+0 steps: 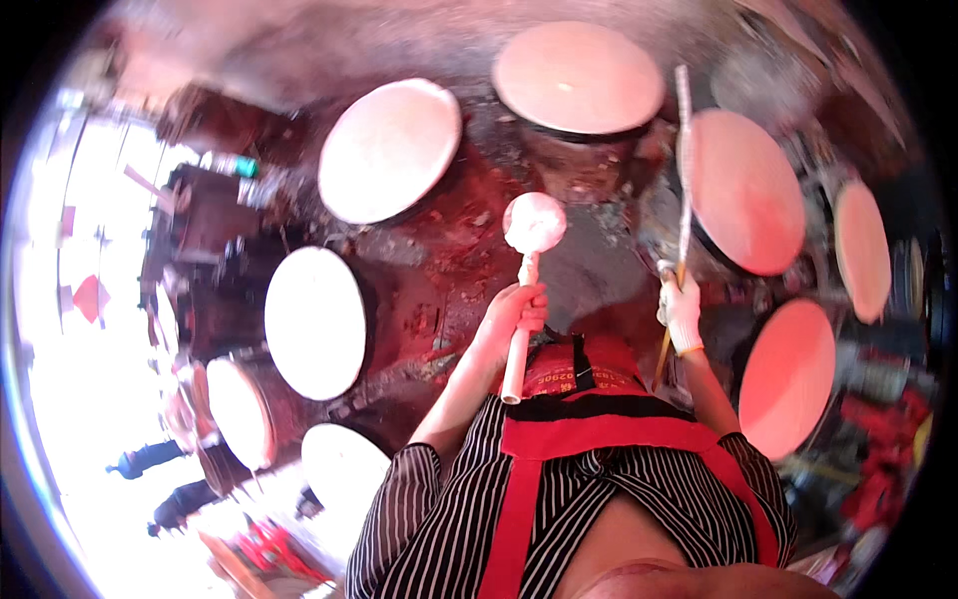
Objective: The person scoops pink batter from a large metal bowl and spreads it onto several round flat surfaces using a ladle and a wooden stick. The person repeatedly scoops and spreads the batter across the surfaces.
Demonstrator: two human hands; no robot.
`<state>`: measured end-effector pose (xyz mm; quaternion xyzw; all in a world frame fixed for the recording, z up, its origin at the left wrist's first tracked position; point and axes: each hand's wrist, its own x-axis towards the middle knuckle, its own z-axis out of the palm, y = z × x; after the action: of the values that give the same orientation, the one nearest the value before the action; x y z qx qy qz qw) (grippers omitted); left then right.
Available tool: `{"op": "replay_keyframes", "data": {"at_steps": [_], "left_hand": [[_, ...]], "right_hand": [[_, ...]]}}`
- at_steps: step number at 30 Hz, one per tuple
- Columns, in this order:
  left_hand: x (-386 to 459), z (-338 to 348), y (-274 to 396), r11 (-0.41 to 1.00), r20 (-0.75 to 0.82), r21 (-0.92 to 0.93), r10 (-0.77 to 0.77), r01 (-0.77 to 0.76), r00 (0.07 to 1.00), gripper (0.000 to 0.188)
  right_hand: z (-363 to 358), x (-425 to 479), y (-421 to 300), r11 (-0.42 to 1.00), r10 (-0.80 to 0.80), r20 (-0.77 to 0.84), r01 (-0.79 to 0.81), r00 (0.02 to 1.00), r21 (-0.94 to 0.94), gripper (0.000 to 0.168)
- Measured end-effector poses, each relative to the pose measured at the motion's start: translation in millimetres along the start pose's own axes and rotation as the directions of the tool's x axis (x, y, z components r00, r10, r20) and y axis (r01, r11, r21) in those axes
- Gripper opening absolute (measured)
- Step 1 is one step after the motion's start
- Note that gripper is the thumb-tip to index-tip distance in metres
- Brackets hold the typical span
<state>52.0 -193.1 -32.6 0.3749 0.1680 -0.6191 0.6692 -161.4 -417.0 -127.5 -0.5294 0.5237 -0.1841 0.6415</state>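
Observation:
My bare left hand [516,308] grips the pale tubular handle of a ladle [534,223] whose round bowl points away from my body. The bowl is whitish and glossy; overexposure hides what it holds. My right hand [679,307], in a white knitted glove, holds a long thin stick [684,157] upright in the picture. Its far part is white and its near part yellow-brown. That stick passes along the left edge of a round pale-topped plate [748,191]; contact cannot be told. Straight ahead lies another pale round plate [578,77] on a dark base.
More round plates surround me, including ones at front left [390,150], left [315,322] and right [787,379]. Dirty, debris-strewn ground [479,224] lies between them. Dark figures [153,458], apparently people, show against the bright left side. Red cloth-like items [887,449] lie at right.

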Motion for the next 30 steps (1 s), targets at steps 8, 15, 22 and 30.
{"op": "replay_keyframes", "data": {"at_steps": [8,15,22,30], "left_hand": [[-78,-128,14,0.789,-0.499,-0.123,0.475,-0.602,0.725,0.008],[-142,-169,12,0.435,-0.644,-0.374,0.514,-0.819,0.567,0.010],[-153,-147,13,-0.060,-0.649,-0.654,0.557,-0.754,0.519,0.025],[-161,-119,39,-0.337,-0.642,-0.747,0.586,-0.573,0.494,0.033]], "right_hand": [[307,36,-64,0.432,-0.197,0.816,0.795,0.544,-0.426,0.033],[523,40,-79,-0.137,-0.282,0.952,0.977,0.117,-0.161,0.024],[562,64,-104,-0.075,-0.069,0.998,0.997,-0.011,0.005,0.022],[561,143,-236,0.704,-0.018,1.000,0.710,0.025,-0.005,0.013]]}}
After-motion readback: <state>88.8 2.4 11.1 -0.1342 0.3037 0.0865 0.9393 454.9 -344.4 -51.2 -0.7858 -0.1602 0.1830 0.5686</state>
